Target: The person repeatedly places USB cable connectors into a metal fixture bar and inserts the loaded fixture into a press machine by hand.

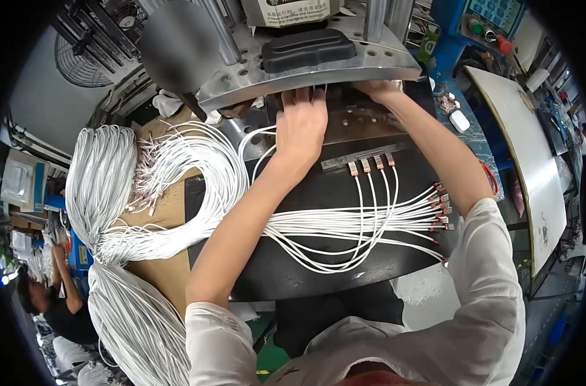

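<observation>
My left hand [302, 125] reaches under the front edge of a thick metal press plate [312, 76]. Its fingers are bent and close together; the tips and whatever they hold are hidden below the plate. White cables [259, 132] run in from the left beside this wrist. My right hand [381, 90] is also under the plate, farther right, with its fingers out of sight. In front of the hands, a metal bar [334, 164] lies beside several cable ends with metal connectors [368, 166], set in a row. More connector-ended cables [442, 211] lie fanned near my right elbow.
A thick white cable bundle [206, 170] curves across the black work surface [267, 276] and brown cardboard [167, 280]. Coiled cables [100, 180] lie left. Metal posts [376, 19] rise from the plate. A control panel [495, 26] with buttons stands right; another person [58, 309] works far left.
</observation>
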Motion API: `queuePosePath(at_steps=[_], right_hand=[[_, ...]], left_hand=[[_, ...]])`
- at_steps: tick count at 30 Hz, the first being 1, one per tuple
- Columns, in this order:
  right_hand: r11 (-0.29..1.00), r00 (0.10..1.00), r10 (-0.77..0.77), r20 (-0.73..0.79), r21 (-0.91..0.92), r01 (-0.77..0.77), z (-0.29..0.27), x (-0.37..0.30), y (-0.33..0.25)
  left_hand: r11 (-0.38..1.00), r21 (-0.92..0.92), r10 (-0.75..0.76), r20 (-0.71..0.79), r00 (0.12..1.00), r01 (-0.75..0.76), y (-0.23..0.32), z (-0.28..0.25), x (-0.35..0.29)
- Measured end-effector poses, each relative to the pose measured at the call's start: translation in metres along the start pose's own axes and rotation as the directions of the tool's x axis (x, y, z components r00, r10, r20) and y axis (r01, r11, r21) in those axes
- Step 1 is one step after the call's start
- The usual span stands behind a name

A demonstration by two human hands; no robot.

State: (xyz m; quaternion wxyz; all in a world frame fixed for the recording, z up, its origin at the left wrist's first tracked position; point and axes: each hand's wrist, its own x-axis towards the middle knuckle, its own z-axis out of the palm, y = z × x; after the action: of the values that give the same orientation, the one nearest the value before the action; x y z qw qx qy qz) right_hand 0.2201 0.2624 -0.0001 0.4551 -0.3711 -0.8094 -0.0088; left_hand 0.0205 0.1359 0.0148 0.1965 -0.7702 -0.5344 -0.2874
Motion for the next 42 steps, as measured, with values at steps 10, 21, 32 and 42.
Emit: queuePosePath(at_steps=[10, 21, 32, 42], right_hand=[[0.955, 0.979, -0.078, 0.188, -0.268, 0.127, -0.014, 0.005, -0.027], [0.996, 0.939, 0.087, 0.334, 0.007, -0.094, -0.094, -0.051, -0.086], [0.994, 0.693, 0.026, 0.721, 0.055, -0.095, -0.162, -0.079, -0.077], [0.735, 0.498, 0.255, 0.829, 0.168, -0.656, -0.120, -0.064, -0.098]], left_hand=[[0.920, -0.360, -0.087, 0.195, 0.977, 0.154, -0.004, -0.031, 0.004], [0.964, 0.066, -0.240, -0.196, 0.951, 0.257, -0.135, -0.161, -0.103], [0.893, -0.443, 0.152, 0.144, 0.978, -0.074, 0.057, -0.130, -0.100], [0.882, -0.470, 0.148, 0.340, 0.929, 0.031, 0.111, -0.104, -0.074]])
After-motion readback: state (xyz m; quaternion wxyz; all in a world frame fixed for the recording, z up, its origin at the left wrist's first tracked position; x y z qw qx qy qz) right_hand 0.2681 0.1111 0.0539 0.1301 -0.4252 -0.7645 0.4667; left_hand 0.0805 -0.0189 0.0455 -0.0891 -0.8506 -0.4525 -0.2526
